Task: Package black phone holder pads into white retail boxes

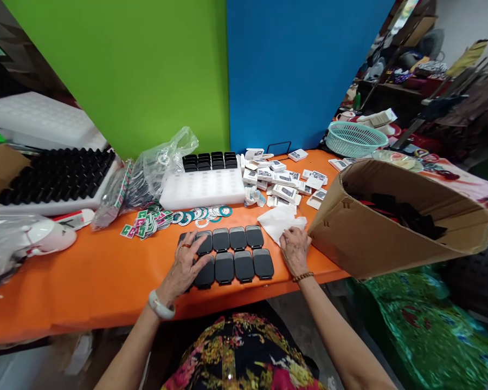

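Several flat black square cases with rounded corners lie in two rows on the orange tabletop. Over the left end of these rows is my left hand, its fingers spread and resting on or just above the end cases, partly hiding them. To the right of the rows, my right hand has its fingers curled onto a crumpled white cloth or tissue. Just behind the rows lie round teal-and-white ring stickers and a pile of small printed cards.
A large open cardboard box with dark items stands right of my right hand. Behind are a white foam tray, small white boxes, and a plastic bag. Left is a tray of black pieces; back right, a teal basket.
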`<state>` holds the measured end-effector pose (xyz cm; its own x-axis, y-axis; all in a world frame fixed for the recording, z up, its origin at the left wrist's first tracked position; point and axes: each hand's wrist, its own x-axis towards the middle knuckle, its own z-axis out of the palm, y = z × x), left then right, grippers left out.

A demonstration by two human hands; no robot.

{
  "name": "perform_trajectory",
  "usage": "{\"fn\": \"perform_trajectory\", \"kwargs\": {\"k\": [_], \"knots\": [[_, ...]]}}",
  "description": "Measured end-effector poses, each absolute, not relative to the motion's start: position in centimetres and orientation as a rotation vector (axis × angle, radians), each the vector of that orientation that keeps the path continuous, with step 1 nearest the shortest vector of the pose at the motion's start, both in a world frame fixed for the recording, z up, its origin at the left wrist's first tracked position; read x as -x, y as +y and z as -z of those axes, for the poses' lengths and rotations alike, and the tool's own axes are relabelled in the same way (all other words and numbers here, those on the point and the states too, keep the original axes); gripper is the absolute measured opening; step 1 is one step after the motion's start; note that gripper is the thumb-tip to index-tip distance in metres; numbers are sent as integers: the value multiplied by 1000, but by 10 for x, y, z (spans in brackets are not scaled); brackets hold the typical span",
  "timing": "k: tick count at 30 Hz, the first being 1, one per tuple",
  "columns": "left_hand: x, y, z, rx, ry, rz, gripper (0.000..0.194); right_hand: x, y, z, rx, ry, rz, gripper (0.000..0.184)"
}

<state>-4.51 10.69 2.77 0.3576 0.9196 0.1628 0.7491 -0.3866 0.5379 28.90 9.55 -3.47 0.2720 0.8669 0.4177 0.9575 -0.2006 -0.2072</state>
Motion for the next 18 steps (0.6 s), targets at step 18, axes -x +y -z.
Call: {"fn": "perform_trajectory", "kwargs": {"k": [18], "knots": [[-85, 64, -39, -917, 936, -630, 59, -246, 15, -12, 1710, -1425, 227, 10]]}}
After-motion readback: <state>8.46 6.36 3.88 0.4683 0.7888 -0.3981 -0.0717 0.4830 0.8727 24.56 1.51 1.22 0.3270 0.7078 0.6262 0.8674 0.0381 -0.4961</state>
